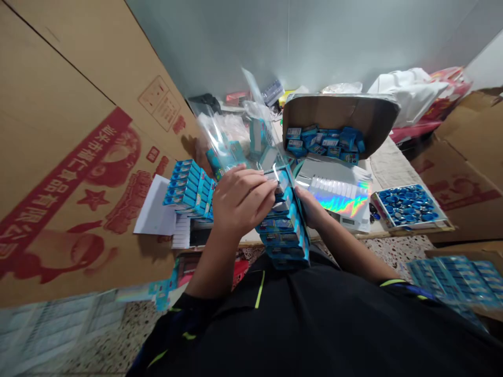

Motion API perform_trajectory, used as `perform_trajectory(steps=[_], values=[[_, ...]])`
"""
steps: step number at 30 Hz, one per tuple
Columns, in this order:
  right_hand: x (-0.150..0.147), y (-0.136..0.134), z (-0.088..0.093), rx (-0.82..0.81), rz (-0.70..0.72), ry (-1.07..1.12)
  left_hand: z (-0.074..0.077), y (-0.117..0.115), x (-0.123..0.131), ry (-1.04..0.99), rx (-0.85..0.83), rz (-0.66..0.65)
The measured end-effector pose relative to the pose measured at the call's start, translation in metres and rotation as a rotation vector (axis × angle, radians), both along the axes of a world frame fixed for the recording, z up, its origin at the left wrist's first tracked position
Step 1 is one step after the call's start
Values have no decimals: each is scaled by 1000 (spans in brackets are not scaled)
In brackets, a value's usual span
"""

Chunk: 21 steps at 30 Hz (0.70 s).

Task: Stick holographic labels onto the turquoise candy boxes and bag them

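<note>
A stack of small blue boxes [285, 230] in clear plastic film stands upright against the front of my body. My left hand [245, 196] lies over the top of the stack, its fingers bent and together on the film. On the right side of the stack, my right hand [309, 207] grips it, with its fingertips partly hidden behind the boxes. Loose clear film [220, 136] rises above and beyond my left hand. Left of the hands, rows of blue boxes [188, 188] are piled beside a white sheet [156, 207].
An open carton [338, 112] holds loose blue boxes at the back. Shiny silver sheets [338, 183] lie in front of it. A white tray [442, 220] of blue oval pieces is at the right. Large cardboard boxes [78, 131] wall the left side; more stand right.
</note>
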State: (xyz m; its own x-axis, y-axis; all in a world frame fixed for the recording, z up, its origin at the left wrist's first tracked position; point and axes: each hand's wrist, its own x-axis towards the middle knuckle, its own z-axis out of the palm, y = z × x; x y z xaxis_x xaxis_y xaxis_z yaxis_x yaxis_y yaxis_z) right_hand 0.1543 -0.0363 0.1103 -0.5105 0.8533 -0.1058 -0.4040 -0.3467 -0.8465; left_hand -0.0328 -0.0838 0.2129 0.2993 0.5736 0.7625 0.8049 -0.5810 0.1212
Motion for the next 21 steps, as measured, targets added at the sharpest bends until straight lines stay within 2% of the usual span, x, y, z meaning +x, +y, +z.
perform_trajectory(steps=[2, 4, 7, 9, 12, 15, 21], values=[[-1, 1, -2, 41, -32, -25, -3, 0, 2, 2, 63, 5], [-1, 1, -2, 103, -62, -44, -1, -2, 7, -77, 83, 54], [0, 0, 2, 233, -98, -45, 6, -6, 17, -262, 4, 142], [1, -3, 5, 272, -101, -36, 11, -6, 20, -372, -83, 151], [2, -7, 8, 240, -121, -49, 12, -4, 21, -486, -196, 156], [2, -9, 7, 176, -203, -53, 6, 1, 21, -518, -260, 182], [3, -13, -3, 131, -367, -26, -4, 8, 20, -562, -235, 130]])
